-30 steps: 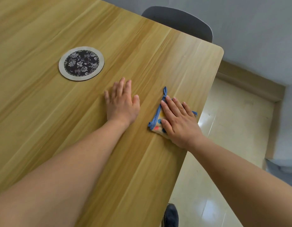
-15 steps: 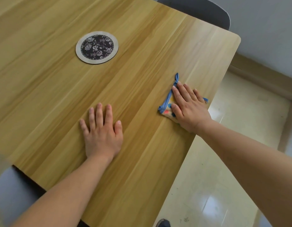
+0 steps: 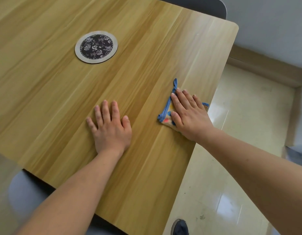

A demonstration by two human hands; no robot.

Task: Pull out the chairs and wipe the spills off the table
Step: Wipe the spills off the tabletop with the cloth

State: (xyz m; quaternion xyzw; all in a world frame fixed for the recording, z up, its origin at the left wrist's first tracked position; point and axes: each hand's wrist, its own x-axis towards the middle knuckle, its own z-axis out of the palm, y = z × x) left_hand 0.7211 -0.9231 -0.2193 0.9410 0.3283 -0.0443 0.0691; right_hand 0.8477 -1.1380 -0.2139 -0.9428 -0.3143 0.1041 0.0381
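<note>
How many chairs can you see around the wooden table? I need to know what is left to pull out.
2. A dark grey chair at the table's far end, and a light grey chair at its near-left edge. Others may sit outside the view.

Round floral coaster (image 3: 96,46), glossy tiled floor (image 3: 240,126), dark shoe (image 3: 180,227)

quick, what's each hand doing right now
Left hand: open, flat on the table, holding nothing.
Right hand: open, fingers spread, pressing the cloth flat on the table near its edge.
</note>
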